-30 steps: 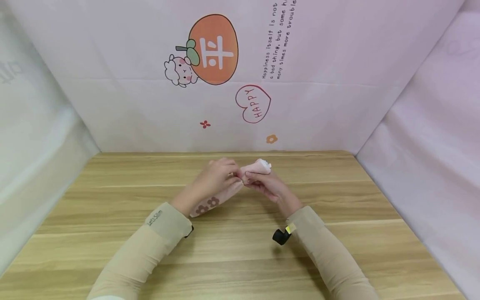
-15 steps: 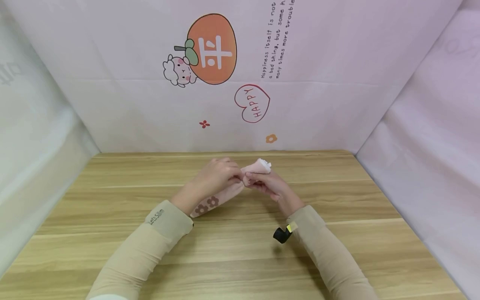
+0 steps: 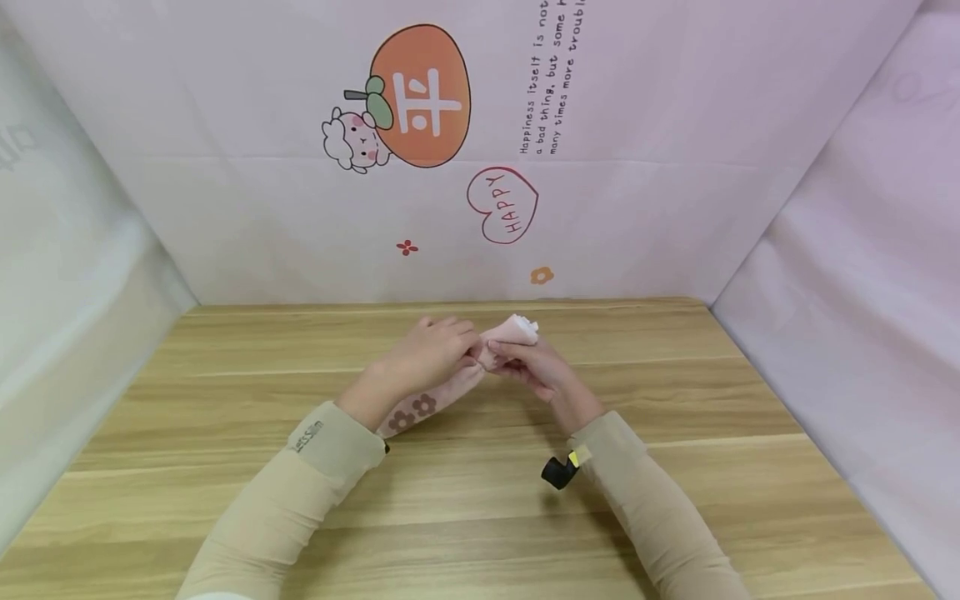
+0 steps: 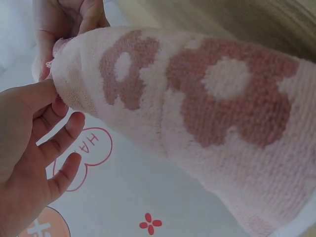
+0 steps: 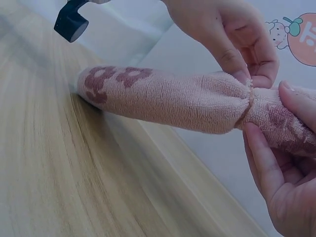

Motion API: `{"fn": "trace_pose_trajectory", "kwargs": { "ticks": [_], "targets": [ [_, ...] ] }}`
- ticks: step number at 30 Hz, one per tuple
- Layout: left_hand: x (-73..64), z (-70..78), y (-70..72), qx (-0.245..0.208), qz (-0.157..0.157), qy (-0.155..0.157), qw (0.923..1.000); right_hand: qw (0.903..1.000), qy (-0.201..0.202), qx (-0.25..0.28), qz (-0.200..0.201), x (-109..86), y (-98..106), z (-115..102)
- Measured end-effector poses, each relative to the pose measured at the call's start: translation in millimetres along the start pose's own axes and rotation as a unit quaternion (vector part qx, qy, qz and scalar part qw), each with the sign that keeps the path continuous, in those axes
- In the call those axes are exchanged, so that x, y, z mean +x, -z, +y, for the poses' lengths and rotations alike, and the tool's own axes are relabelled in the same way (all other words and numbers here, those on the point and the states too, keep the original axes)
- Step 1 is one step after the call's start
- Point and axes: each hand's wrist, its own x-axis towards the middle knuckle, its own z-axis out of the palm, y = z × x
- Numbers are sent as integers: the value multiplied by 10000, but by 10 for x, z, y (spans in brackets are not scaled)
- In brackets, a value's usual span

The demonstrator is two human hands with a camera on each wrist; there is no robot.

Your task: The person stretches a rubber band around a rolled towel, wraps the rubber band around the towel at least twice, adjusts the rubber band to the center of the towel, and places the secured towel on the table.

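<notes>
- Head view: bright, even, diffuse light.
- R side wall (image 3: 847, 267) pinkish, L side wall (image 3: 75, 233) cooler.
- Soft shadows on table (image 3: 457, 525), by R forearm (image 3: 656, 508) + under blk wrist cam (image 3: 557, 474).
- Wrist views: dimmer, hazy, low contrast.
- L wrist: table blurred, top R.
- R wrist: dk shadow under far end of towel (image 5: 173, 101).

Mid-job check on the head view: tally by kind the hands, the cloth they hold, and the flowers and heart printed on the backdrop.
Hands: 2 (left hand, right hand)
Cloths: 1 (pink cloth roll)
Flower prints: 2 (red flower, orange flower)
Heart prints: 1 (red heart)
Total: 6
</notes>
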Motion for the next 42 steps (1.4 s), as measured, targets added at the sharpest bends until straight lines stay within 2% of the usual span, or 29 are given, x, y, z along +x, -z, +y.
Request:
{"fn": "trace_pose_trajectory", "kwargs": {
  "ticks": [9,16,23,28,42],
  "targets": [
    [-64,5,-14,-256,-252,59,9993,9999,-108,33,94,13,-1,27],
    [-95,13,-46,-308,-211,38,9993,9998,-160,108,32,-2,7,4],
    [-114,15,-83,-227,-204,85,9995,9996,-172,79,202,10,59,-9],
    [-127,7,-89,-317,-130,148,9993,9998,-125,40,154,16,88,-33],
    [-218,-42,-190,-329,-77,78,9994,9975,-187,91,669,-25,169,-60]
  ]
}}
